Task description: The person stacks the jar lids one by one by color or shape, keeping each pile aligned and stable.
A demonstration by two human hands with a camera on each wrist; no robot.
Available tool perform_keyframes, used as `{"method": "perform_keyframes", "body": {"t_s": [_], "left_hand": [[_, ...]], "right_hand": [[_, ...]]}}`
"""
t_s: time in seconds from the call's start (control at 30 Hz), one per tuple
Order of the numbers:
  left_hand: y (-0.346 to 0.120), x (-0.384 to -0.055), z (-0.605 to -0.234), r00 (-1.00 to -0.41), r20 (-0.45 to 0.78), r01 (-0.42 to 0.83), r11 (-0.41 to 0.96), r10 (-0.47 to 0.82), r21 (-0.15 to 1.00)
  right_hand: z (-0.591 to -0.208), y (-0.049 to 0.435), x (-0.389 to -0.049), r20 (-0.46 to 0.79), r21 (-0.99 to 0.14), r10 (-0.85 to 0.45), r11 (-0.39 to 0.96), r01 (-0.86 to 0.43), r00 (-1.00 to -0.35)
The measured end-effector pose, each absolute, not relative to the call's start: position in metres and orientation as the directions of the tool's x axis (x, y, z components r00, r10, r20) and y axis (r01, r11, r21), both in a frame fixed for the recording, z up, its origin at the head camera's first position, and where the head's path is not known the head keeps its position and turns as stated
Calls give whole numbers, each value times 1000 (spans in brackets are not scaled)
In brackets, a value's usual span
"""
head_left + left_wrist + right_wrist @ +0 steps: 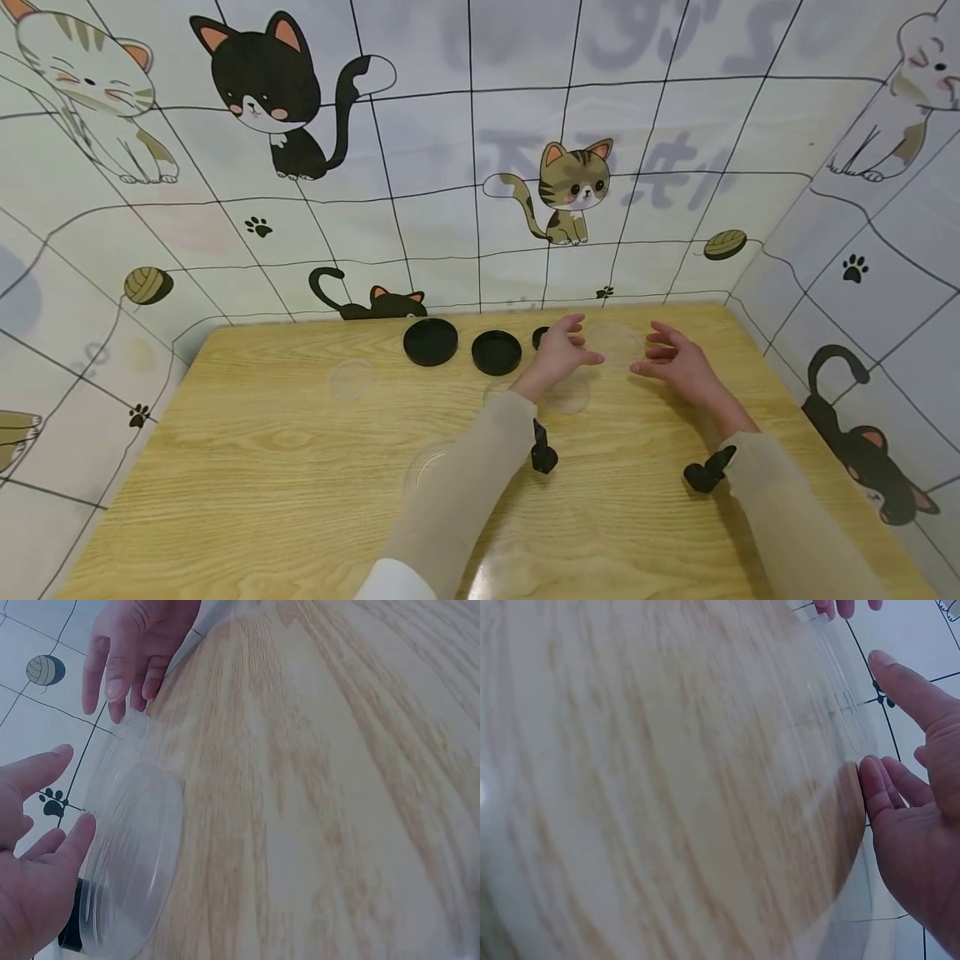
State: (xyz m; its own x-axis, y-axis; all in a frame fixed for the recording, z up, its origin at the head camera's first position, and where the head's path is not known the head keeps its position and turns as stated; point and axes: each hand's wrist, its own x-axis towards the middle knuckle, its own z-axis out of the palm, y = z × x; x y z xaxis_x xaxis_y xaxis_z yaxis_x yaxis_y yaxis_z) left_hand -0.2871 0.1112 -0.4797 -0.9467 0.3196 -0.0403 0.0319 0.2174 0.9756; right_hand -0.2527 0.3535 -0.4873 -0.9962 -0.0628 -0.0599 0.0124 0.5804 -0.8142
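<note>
In the head view a clear round plastic piece (617,340) lies near the back of the table, between the two hands. My left hand (561,352) is at its left, fingers apart and loosely bent, holding nothing. On its other side my right hand (677,362) hovers with thumb and fingers spread, also holding nothing. A small black round piece (538,337) is partly hidden behind the left hand. Below the left hand sits another clear round piece (572,395), which the left wrist view shows as a shallow see-through container (142,859).
Two black round lids (431,342) (497,353) lie left of the left hand. Farther left is a clear disc (351,380); another clear round piece (420,468) is partly covered by the left sleeve. A cat-print backdrop (435,225) rises behind the wooden table (262,467).
</note>
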Motion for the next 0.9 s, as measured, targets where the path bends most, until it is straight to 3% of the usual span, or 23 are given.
{"method": "perform_keyframes", "body": {"t_s": [0.9], "left_hand": [[134,-296,-479,-954,-100,8,359,283,933]], "right_hand": [[-486,359,-257,-109,-747,-91,664,21,-990]]}}
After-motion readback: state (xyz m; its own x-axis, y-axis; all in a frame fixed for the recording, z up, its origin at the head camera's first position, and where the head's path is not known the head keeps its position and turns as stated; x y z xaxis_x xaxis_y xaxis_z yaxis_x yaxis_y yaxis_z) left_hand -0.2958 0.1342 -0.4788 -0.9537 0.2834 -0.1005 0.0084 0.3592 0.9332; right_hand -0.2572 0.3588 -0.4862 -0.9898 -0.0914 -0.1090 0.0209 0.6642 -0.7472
